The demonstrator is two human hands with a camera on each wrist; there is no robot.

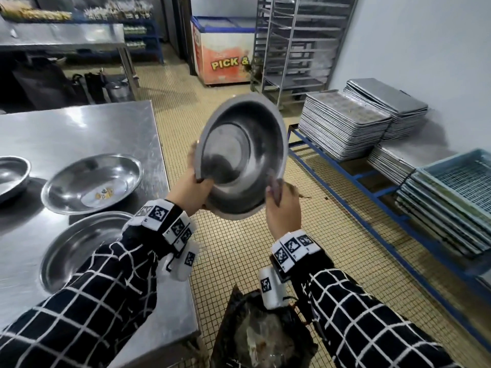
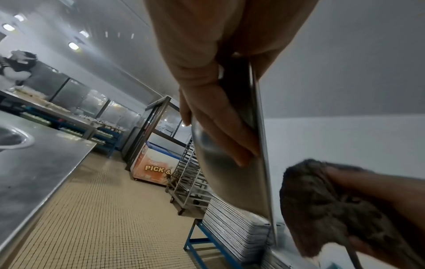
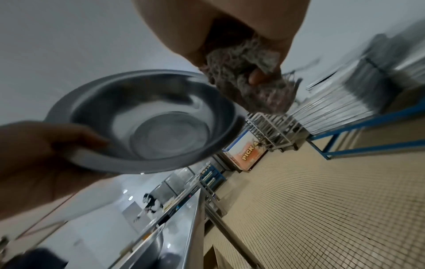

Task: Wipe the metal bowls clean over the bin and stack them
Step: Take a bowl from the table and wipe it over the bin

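Held bowl (image 1: pixel 243 158) was up in the air, tilted on edge, right of the surface (image 1: pixel 79 128) and above the floor. Left hand (image 1: pixel 191 189) was at its left rim, right hand (image 1: pixel 283 208) with cloth (image 2: pixel 322 209) at its lower right rim. Bin (image 1: pixel 263 338) sat on the floor below the hands, beside the surface's near right corner. Three bowls lay on the surface: one (image 1: pixel 91 181) mid-left, one (image 1: pixel 12 176) at far left, one (image 1: pixel 79 245) nearest. Stacked trays (image 1: pixel 342 126) rested on a low rack (image 1: pixel 372 192) to the right, by the wall. Chest freezer (image 1: pixel 225 54) and trolley rack (image 1: pixel 300 43) stood behind.
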